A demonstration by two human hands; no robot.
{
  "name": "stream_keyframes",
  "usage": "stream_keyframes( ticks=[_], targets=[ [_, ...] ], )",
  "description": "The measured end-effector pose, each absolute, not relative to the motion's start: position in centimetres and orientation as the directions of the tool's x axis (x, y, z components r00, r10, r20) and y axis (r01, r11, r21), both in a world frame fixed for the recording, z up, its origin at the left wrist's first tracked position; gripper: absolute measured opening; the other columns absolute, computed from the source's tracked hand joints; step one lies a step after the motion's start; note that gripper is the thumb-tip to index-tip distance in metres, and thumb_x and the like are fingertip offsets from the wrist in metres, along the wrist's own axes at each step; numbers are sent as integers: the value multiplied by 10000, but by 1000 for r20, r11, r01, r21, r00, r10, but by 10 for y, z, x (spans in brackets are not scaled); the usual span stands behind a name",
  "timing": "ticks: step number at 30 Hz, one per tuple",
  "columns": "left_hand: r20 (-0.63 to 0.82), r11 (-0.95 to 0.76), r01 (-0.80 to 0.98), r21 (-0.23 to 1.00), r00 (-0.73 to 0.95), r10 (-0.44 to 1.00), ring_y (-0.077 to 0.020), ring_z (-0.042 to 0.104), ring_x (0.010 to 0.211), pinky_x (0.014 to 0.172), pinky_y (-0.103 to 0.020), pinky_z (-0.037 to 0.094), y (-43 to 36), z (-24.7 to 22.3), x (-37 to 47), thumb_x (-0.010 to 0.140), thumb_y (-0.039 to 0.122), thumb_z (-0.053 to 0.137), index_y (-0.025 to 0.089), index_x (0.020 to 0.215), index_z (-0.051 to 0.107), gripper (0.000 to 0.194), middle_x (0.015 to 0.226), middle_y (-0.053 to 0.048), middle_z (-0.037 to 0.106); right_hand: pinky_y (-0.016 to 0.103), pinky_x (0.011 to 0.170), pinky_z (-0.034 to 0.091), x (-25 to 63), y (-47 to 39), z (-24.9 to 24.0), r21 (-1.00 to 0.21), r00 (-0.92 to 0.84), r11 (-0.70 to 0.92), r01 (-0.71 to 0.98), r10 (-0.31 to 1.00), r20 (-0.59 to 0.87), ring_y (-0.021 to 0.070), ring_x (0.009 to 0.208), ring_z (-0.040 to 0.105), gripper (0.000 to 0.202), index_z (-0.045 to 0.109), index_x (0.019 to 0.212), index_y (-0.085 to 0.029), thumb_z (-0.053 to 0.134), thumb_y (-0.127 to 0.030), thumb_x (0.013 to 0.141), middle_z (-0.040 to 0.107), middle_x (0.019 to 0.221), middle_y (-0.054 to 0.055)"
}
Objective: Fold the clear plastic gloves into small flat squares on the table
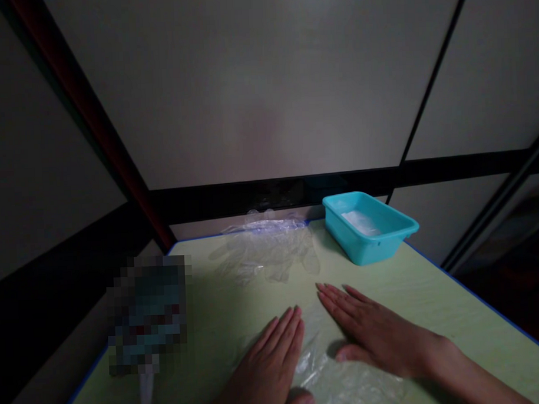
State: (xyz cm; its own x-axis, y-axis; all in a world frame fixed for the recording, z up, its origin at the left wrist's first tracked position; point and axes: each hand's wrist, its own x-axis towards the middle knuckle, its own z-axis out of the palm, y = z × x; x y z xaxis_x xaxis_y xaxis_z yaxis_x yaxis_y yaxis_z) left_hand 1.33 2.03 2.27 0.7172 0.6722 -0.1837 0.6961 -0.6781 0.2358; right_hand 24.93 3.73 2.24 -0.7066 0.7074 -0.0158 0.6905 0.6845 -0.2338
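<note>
A clear, thin plastic glove or sheet (333, 376) lies on the table under and between my hands; its full shape is hidden. My left hand (270, 361) rests flat on its left side, fingers stretched forward. On the other side my right hand (371, 334) lies palm down, fingers straight and the thumb apart, touching the plastic or the table beside it. Farther back, several clear disposable plastic gloves (271, 249) are spread in a loose pile, beyond the fingertips of both hands.
A turquoise plastic basket (377, 248) with something white inside stands at the back right. At the left is a pixelated item (152, 318) with a white strip below it. The pale green table (450, 302) has a blue edge and meets panelled cabinet doors (266, 96).
</note>
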Motion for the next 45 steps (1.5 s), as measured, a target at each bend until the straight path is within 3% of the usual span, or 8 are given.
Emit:
stream_keyframes(
  ticks=[6,12,15,21,25,33,36,45],
  targets=[
    [-202,-675,696,244,717,667,-217,67,1336,1075,-384,153,22,23,13,747,229,529,84,1381,205,726,1457,-112,79,531,1019,225,269,46,18,-119,-505,495,861,860,-75,316,1294,166,807,212,1365,-17,286,-623,838,165,1396,220],
    [-217,-665,705,245,709,671,-214,58,1336,1077,-377,141,23,25,14,732,225,525,79,1380,210,734,1457,-108,67,515,1025,216,272,49,20,-87,-424,416,905,896,-135,313,1295,145,845,202,1352,30,253,-637,836,136,1393,233],
    [-201,-663,706,248,707,678,-213,54,1337,1076,-386,148,22,24,14,737,223,511,91,1380,212,722,1459,-97,61,519,1030,185,271,49,24,-96,-439,429,898,888,-139,311,1299,119,833,190,1357,21,240,-632,841,120,1397,233],
    [-231,-670,700,249,714,660,-223,54,1337,1079,-383,135,24,20,13,739,239,504,77,1376,216,718,1462,-112,80,513,1038,158,257,40,41,-221,-630,599,769,770,-105,290,1310,66,726,136,1398,-133,299,-587,856,50,1432,165],
    [-208,-680,689,251,724,658,-241,73,1335,1077,-394,143,24,19,12,747,263,505,91,1374,228,707,1462,-112,103,488,1058,130,246,34,41,-305,-738,684,663,667,-107,270,1315,83,755,72,1401,-127,332,-576,853,57,1434,153],
    [-168,-700,668,252,742,648,-241,66,1335,1071,-406,162,25,17,11,746,247,510,89,1379,212,717,1461,-119,84,544,1028,189,264,40,23,-241,-616,586,774,784,-70,298,1309,128,756,155,1384,-59,336,-568,854,141,1411,200],
    [-190,-711,648,273,761,621,-260,77,1331,1065,-425,175,27,13,10,741,252,512,100,1387,191,737,1461,-118,87,523,1037,186,264,41,27,-232,-594,558,796,795,-126,289,1312,112,772,150,1381,-43,329,-576,852,122,1415,200],
    [-6,-686,654,319,725,689,-241,155,1326,1039,-424,260,23,12,1,828,196,458,273,1342,-246,876,1476,-42,-11,520,1032,210,260,41,31,-222,-585,552,804,800,-128,297,1306,146,773,180,1373,-28,314,-585,854,143,1407,204]
  ],
)
